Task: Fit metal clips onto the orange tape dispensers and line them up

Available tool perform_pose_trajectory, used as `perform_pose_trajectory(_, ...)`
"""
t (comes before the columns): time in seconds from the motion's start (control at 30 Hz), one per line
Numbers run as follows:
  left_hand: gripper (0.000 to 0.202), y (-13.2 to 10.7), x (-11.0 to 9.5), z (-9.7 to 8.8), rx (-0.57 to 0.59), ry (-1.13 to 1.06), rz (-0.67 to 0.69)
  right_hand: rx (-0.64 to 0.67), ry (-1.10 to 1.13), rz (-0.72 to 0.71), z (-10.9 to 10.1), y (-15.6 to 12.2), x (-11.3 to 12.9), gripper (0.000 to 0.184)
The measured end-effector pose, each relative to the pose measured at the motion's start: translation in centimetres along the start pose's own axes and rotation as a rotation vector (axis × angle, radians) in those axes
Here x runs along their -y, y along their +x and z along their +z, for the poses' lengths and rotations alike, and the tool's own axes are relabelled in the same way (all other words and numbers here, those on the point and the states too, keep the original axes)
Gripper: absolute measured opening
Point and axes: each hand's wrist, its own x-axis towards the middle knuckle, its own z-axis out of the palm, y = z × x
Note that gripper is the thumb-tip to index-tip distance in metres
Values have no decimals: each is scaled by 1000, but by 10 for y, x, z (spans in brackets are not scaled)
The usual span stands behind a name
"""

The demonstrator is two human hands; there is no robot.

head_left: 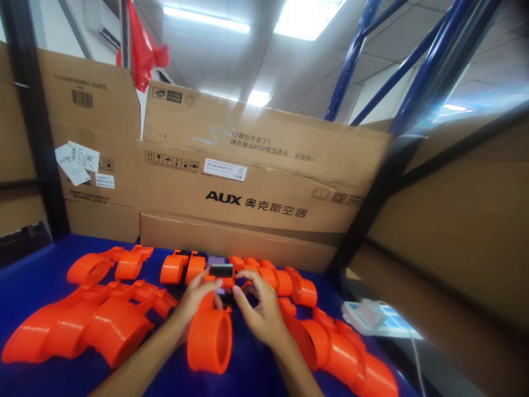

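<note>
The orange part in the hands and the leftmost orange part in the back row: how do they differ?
The held part is in the left grip, while the back-row part rests on the blue table. The held part is nearer and looks larger than the back-row part. A dark piece tops the held part; none shows on the back-row part. Both are orange with a round opening.

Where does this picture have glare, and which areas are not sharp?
Head view: the ceiling panel is blown out, and hazy glare crosses the blue post at upper right; head view: the right-hand cardboard looks smeared, while the AUX lettering is readable.
</note>
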Motion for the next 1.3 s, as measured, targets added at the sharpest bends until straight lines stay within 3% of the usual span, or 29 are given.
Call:
perform_pose_trajectory(0.13,48,-3,-6,4,0,31,47,-48,92,39,9,-4,-8,16)
perform_pose_trajectory(0.23,46,-8,-6,8,-34,112,156,-168,20,34,9,-4,-13,15)
perform_pose_trajectory(0.37,40,-8,-3,8,-23,224,195,-268,-78,-3,7,-3,-12,18)
perform_pose_trajectory(0.93,35,-7,0,6,-32,273,241,-275,-261,-105,10,-3,-4,15)
perform_pose_trajectory(1.1,39,-7,0,6,-27,276,243,-302,-240,-114,11,-2,3,23)
perform_pose_trajectory(1.3,37,-7,1,7,-24,262,250,-291,-121,-57,16,-3,-2,14)
